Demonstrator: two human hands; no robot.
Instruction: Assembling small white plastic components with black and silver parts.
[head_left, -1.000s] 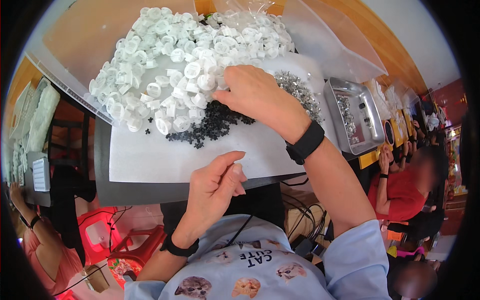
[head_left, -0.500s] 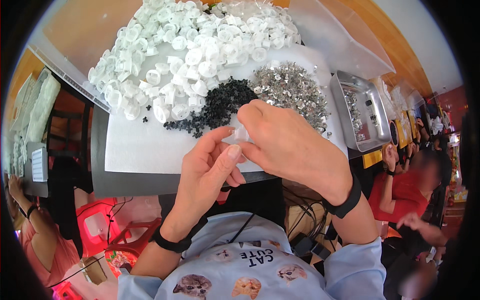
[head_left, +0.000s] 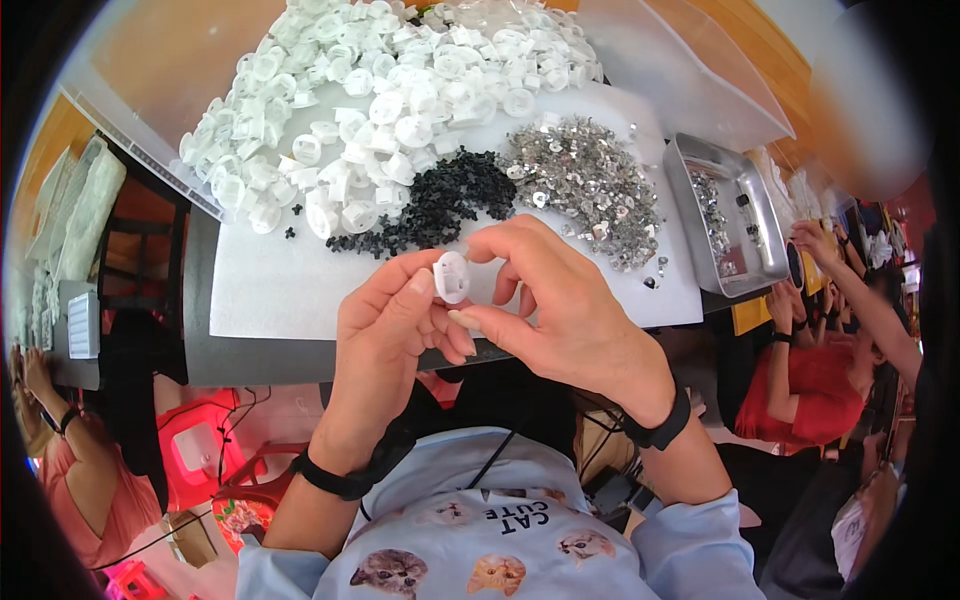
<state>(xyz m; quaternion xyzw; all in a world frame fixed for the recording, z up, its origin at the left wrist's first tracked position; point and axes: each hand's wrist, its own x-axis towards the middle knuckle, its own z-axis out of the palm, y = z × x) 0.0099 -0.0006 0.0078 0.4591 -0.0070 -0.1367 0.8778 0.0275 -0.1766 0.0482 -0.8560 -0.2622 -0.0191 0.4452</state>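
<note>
A small white round plastic part (head_left: 452, 278) is pinched between the thumb and forefinger of my left hand (head_left: 380, 318), its slotted round face turned to the right. Just right of it, my right hand (head_left: 575, 315) has its thumb and forefinger apart, with no object visible between them. Beyond my fingers lies a heap of tiny black cross-shaped pieces (head_left: 450, 200). To its right spreads a heap of small shiny metal pieces (head_left: 580, 190). Many more white plastic parts (head_left: 412, 130) are piled at the far left and middle.
The heaps rest on a white foam sheet (head_left: 270, 290) over a dark table (head_left: 270, 368). A metal tray (head_left: 755, 282) holding small pieces stands at the right. Clear plastic panels (head_left: 690, 70) rise behind. Co-workers sit at both sides, one in a red top (head_left: 810, 390).
My right hand has come away from the white plastic part and its fingers have spread. The left hand has shifted slightly left, and the part's round face now shows.
</note>
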